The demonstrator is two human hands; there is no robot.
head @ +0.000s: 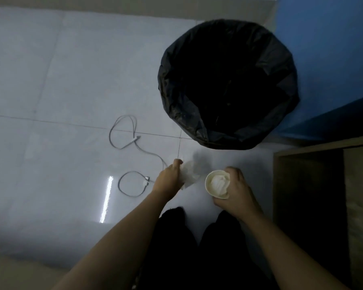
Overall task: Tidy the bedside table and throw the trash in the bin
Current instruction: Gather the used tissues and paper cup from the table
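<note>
A round bin [176, 97] lined with a black bag stands on the floor ahead of me, its inside dark. My left hand [168, 181] is closed around a crumpled white tissue [190, 174], held low and short of the bin. My right hand [237, 191] grips a cream paper cup [210, 190] with a white wad of paper stuffed inside it. Both hands hover above the floor, just in front of my dark trouser legs.
A grey charging cable [132, 141] lies looped on the pale tiled floor [50, 80] left of the bin. The brown wooden bedside table [314, 206] stands at the right, with a blue wall [327, 49] behind it and the bin.
</note>
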